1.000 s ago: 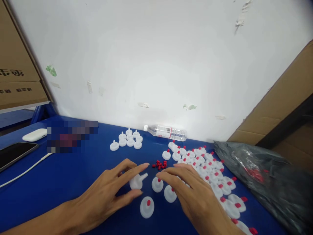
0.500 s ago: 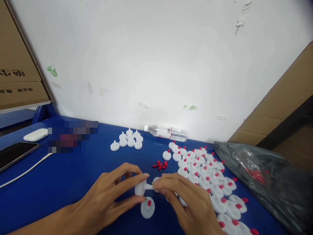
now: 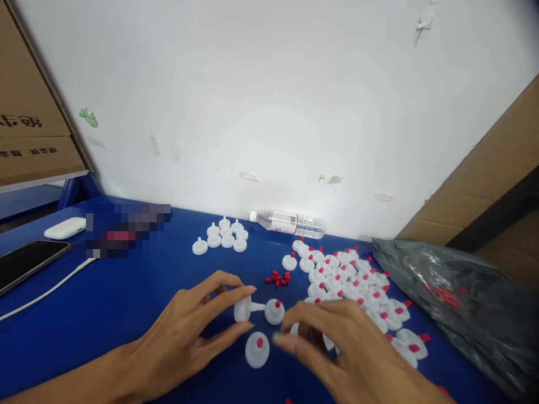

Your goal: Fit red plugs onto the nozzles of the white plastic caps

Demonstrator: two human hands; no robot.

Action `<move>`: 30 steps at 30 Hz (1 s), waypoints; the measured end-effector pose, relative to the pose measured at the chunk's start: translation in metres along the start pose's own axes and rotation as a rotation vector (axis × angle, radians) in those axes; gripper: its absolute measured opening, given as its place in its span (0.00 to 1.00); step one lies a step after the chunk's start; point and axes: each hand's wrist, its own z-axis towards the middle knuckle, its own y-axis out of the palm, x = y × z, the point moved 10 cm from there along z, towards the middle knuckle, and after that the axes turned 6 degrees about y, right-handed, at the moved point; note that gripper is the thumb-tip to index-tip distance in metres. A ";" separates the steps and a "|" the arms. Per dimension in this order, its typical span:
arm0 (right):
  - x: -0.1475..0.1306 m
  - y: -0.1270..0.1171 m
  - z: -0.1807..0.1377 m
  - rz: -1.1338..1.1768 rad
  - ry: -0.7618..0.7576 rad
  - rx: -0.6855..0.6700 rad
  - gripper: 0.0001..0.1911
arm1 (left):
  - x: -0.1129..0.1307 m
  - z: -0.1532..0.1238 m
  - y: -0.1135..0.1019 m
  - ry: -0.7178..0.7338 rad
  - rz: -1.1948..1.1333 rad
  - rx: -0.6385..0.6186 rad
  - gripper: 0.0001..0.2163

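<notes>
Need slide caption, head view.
Left hand holds an uncapped white nozzle sideways; right hand is near red-capped nozzles.

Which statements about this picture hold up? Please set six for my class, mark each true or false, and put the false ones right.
1. The left hand holds a white nozzle lid between thumb and fingers. True.
2. The loose red tip caps lie nearer the person than the plastic bottle. True.
3. The held lid's spout wears a red cap. False: the spout is bare.
4. The plastic bottle stands upright. False: it lies on its side by the white wall.
5. The right hand grips the plastic bottle. False: the hand is apart from it, with thumb and index fingertip spread.
6. A dark-screened smartphone lies on the blue table. True.
</notes>
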 end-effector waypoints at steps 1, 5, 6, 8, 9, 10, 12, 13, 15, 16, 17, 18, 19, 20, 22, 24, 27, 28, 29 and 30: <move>0.005 0.005 -0.004 -0.020 0.037 -0.094 0.06 | 0.000 0.000 0.000 0.002 -0.001 0.001 0.16; 0.012 0.025 -0.018 0.008 0.120 -0.401 0.15 | 0.001 0.001 0.000 0.008 0.009 0.024 0.15; 0.012 0.029 -0.019 0.027 0.137 -0.448 0.13 | 0.001 0.001 0.000 0.010 0.009 0.027 0.15; 0.011 0.035 -0.019 0.059 0.150 -0.492 0.11 | 0.001 0.000 0.001 0.014 0.002 0.026 0.15; 0.009 0.037 -0.018 0.071 0.141 -0.490 0.10 | 0.001 0.000 0.002 0.014 -0.001 0.023 0.15; 0.007 0.038 -0.017 0.077 0.122 -0.479 0.09 | 0.001 0.000 0.002 0.014 -0.005 0.017 0.15; 0.003 0.039 -0.015 0.082 0.074 -0.448 0.08 | 0.000 0.000 0.003 0.014 -0.013 0.011 0.15; 0.002 0.038 -0.015 0.076 0.058 -0.427 0.08 | 0.000 0.000 0.004 0.014 -0.018 0.012 0.15; 0.001 0.036 -0.014 0.063 0.039 -0.389 0.09 | 0.000 0.000 0.004 0.012 -0.030 0.012 0.15; 0.000 0.034 -0.013 0.060 0.037 -0.368 0.10 | 0.000 0.001 0.004 0.010 -0.034 0.012 0.15; 0.000 0.031 -0.012 0.060 0.039 -0.346 0.11 | 0.000 0.002 0.003 0.008 -0.035 0.014 0.15; -0.001 0.027 -0.011 0.063 0.041 -0.315 0.12 | 0.000 0.002 0.003 0.002 -0.035 0.010 0.15; -0.001 0.023 -0.009 0.071 0.049 -0.279 0.13 | 0.000 0.002 0.004 -0.007 -0.037 0.003 0.15; -0.002 0.019 -0.007 0.085 0.058 -0.246 0.12 | -0.001 0.002 0.004 -0.018 -0.041 -0.008 0.14; -0.001 0.013 -0.002 0.131 0.066 -0.183 0.08 | -0.003 0.001 0.005 -0.053 -0.056 -0.022 0.14; -0.002 0.008 0.003 0.194 0.054 -0.113 0.05 | -0.004 0.000 0.004 -0.076 -0.066 -0.015 0.15; -0.001 0.000 0.008 0.276 0.021 0.020 0.05 | 0.000 -0.002 -0.001 -0.055 -0.051 0.012 0.15; -0.001 -0.002 0.009 0.293 0.013 0.056 0.06 | 0.003 -0.003 -0.002 -0.032 -0.052 0.020 0.15; -0.001 -0.003 0.009 0.309 0.003 0.088 0.07 | 0.006 -0.003 -0.004 -0.013 -0.053 0.027 0.15; -0.002 -0.004 0.010 0.326 -0.001 0.114 0.08 | 0.008 -0.003 -0.004 0.003 -0.052 0.029 0.15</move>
